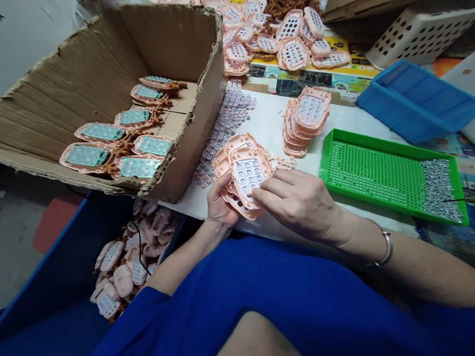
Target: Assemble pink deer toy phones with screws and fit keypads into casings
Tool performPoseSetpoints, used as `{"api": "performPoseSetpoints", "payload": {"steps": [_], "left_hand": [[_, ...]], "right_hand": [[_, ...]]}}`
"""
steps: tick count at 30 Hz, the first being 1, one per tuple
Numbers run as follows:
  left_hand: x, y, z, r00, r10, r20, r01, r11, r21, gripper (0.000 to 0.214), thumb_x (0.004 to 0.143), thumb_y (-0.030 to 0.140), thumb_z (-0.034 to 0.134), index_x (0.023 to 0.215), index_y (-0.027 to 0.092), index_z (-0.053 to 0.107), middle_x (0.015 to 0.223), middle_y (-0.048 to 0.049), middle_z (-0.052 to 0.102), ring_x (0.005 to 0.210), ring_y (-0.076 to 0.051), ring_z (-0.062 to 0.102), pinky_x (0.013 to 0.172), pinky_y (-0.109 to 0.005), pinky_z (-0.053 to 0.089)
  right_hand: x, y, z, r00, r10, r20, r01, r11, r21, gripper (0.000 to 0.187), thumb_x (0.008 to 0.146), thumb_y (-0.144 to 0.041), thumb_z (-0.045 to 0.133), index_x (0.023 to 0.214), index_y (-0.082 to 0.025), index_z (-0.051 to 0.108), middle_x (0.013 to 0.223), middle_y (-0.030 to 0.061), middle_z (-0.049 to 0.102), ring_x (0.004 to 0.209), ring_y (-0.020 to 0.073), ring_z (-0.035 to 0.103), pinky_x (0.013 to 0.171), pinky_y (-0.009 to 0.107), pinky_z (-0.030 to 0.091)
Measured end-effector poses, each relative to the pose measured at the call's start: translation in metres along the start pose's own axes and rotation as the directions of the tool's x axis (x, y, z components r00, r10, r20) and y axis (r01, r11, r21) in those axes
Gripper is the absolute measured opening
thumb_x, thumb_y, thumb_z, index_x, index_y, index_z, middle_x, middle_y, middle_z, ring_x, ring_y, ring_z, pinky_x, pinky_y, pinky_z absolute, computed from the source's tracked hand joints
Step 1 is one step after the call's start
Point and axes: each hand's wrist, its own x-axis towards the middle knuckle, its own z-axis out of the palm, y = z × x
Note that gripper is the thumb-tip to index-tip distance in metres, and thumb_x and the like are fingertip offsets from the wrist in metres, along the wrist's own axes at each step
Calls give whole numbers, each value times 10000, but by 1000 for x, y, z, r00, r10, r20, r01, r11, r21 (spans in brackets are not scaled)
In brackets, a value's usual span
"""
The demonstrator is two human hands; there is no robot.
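My left hand (222, 202) is closed around the left edge of a few stacked pink plastic toy-phone shells. On the top pink shell (248, 172) a whitish keypad piece lies in the recess. My right hand (298, 201) is closed at that shell's right edge, its fingertips on the keypad's lower corner; whether it pinches a small part is hidden. Small pink button pieces (285, 162) lie just beyond my right fingers. Rows of small printed keys (222, 120) spread over the white tabletop to the left. A stack of pink shells with keypads (308, 110) stands behind.
A cardboard box (194, 116) at left holds several shells with green circuit boards. Below it, a blue bin (40, 294) contains finished-looking pink pieces. To the right are a green tray (366, 203) of screws, a blue container (416, 99) and a perforated basket (417, 36). More shells (292, 53) pile up behind.
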Motion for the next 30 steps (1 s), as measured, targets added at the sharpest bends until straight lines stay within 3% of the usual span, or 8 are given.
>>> {"api": "performPoseSetpoints", "payload": {"steps": [5, 10, 13, 16, 21, 25, 28, 30], "left_hand": [[-2, 6, 0, 1000, 13, -24, -14, 1000, -11, 437, 738, 304, 647, 1149, 162, 688, 1039, -89, 778, 1123, -313, 686, 1011, -429, 513], [-3, 10, 6, 997, -7, -71, 5, 1000, -18, 410, 718, 275, 619, 1098, 141, 694, 1027, -102, 780, 1128, -325, 684, 1036, -455, 501], [-3, 10, 9, 996, -9, -94, 7, 1000, -18, 393, 727, 283, 636, 1087, 140, 702, 1040, -103, 778, 1150, -328, 672, 1054, -462, 490], [-4, 8, 10, 995, -12, -98, 10, 1000, -19, 359, 741, 294, 648, 1060, 144, 715, 1035, -101, 778, 1179, -333, 657, 1070, -472, 480], [-5, 7, 9, 996, -21, -91, 16, 998, -63, 325, 783, 310, 620, 1044, 148, 729, 1041, -108, 777, 1246, -339, 615, 1108, -491, 448], [-3, 7, 10, 999, -13, -47, 10, 998, -64, 389, 810, 364, 608, 1121, 157, 718, 1083, -113, 770, 1282, -333, 589, 1126, -491, 426], [-1, 7, 12, 999, -9, -51, 5, 997, -77, 417, 822, 347, 597, 1184, 167, 699, 1083, -107, 772, 1260, -316, 606, 1117, -480, 431], [-1, 7, 12, 998, -13, -66, 7, 996, -89, 414, 830, 326, 594, 1209, 190, 689, 1055, -92, 778, 1203, -305, 643, 1100, -480, 445]], "right_hand": [[-2, 2, 0, 993, -105, 52, 102, 993, 57, 291, 1021, -199, 477, 840, -131, 695, 712, 41, 625, 693, 193, 480, 637, 328, 348], [-13, 0, 5, 988, -154, 1, 154, 988, 9, 404, 1062, -379, 424, 1026, -83, 696, 922, 86, 711, 879, 205, 569, 824, 360, 438], [-19, -4, 10, 994, -110, -28, 108, 993, -50, 279, 1039, -293, 493, 1066, -96, 689, 991, 81, 723, 968, 211, 580, 901, 380, 438], [-20, -5, 12, 991, -93, -97, 88, 995, -51, 161, 989, -146, 539, 1012, -144, 699, 909, 40, 727, 895, 182, 588, 863, 358, 459], [-16, -5, 14, 982, -86, -168, 89, 996, 10, 184, 973, -111, 536, 922, -137, 710, 817, 27, 729, 784, 150, 600, 797, 327, 483], [-17, -2, 12, 947, -57, -315, 75, 996, 44, 202, 976, -120, 528, 903, -169, 711, 843, 17, 743, 832, 145, 627, 778, 322, 483], [-21, 12, 1, 931, -26, -364, 24, 1000, -10, 205, 985, -148, 521, 950, -214, 712, 931, -7, 759, 889, 146, 641, 789, 325, 474], [-23, 32, -8, 948, 59, -311, -92, 991, -95, 170, 977, -182, 555, 996, -238, 713, 952, -1, 763, 899, 169, 646, 791, 349, 453]]}}
